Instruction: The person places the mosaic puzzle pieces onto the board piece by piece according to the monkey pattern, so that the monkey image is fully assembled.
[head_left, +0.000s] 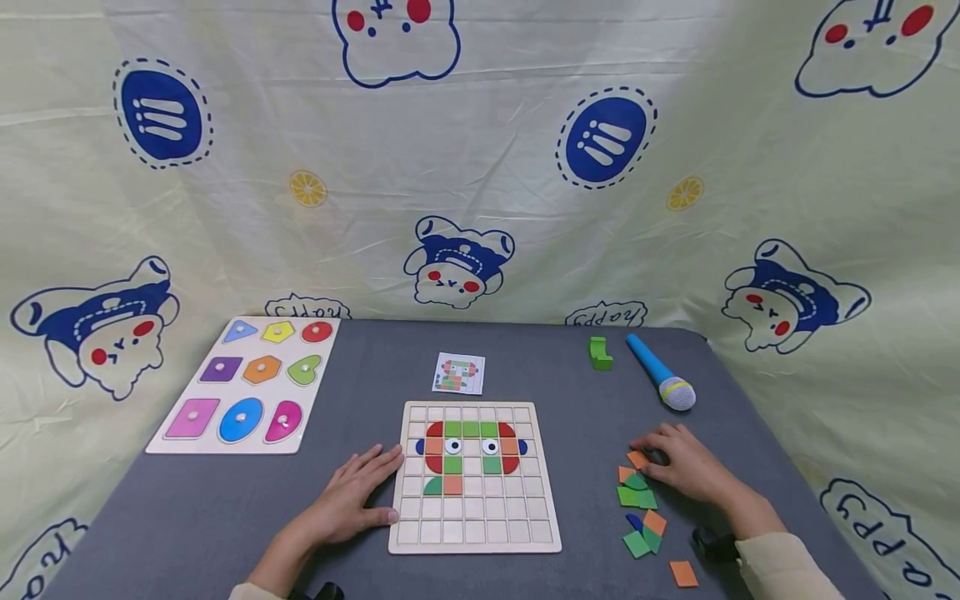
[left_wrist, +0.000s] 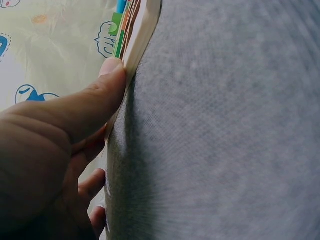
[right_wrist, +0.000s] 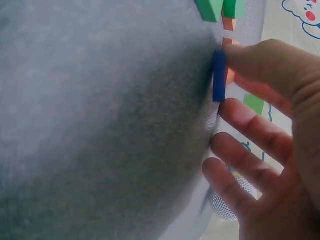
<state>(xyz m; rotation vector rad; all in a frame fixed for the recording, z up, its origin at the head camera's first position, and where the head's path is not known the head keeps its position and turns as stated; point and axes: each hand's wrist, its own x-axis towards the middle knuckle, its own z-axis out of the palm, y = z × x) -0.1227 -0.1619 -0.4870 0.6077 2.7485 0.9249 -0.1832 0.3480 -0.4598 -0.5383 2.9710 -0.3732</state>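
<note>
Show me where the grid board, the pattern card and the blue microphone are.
Grid board (head_left: 474,486): head view, a bare cell near its middle.
Pattern card (head_left: 458,374): head view, middle of its printed pattern.
Blue microphone (head_left: 655,367): head view, its handle.

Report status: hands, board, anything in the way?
Left hand on left edge of grid board. Right hand at an orange tile, grip unclear. Board partly filled, bottom rows bare. Blue microphone beyond right hand, off the board.
</note>
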